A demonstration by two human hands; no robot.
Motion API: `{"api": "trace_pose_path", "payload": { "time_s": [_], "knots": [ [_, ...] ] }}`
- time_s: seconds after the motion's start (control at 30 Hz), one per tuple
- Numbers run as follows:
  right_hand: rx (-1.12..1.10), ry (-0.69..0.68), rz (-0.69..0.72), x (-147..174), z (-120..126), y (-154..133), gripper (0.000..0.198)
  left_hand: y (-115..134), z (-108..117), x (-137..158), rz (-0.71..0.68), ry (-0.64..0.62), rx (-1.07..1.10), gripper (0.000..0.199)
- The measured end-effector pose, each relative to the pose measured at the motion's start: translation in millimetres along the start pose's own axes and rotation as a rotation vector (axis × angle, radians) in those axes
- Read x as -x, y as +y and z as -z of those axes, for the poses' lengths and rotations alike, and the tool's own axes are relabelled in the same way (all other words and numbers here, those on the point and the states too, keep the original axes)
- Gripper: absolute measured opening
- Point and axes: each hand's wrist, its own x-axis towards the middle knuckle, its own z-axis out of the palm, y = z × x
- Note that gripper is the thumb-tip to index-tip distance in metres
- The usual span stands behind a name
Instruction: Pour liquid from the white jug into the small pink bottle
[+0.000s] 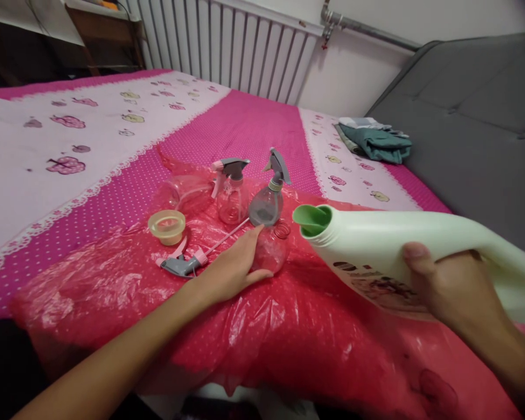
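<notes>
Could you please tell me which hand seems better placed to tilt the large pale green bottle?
Probably the right hand: it grips the pale green bottle, while the left hand holds the small clear bottle.

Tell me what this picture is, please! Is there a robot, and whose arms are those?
There's no robot here, just a person's two bare hands. The only picture comes from a camera worn on their head, looking forward and down. Their right hand holds a pale green jug on its side. Their left hand has its fingers at a see-through bottle; I can't tell how tightly. A red plastic sheet covers part of a bed. On it are a pink-topped spray bottle, a grey-topped spray bottle, a loose sprayer and a yellowish cap.
</notes>
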Motion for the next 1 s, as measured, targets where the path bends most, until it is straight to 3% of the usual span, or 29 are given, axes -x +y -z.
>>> {"api": "trace_pose_path", "payload": {
  "time_s": [0.23, 0.47, 0.67, 1.0],
  "knots": [
    [-0.482, 0.13, -0.255, 0, -8, 8, 0.094, -2, 1, 0, -0.007, 0.009, -0.03, 0.091],
    [-0.938, 0.527, -0.192, -7, -34, -5, 0.089, 3, 5, -1, 0.026, -0.02, -0.049, 0.09],
    [-0.964, 0.526, -0.378, 10, -59, -6, 0.082, 4, 5, -1, 0.067, -0.023, -0.067, 0.091],
    [-0.955, 0.519, -0.394, 21, -81, 9, 0.089, 5, 8, -2, 0.095, -0.03, -0.097, 0.093]
  ]
}}
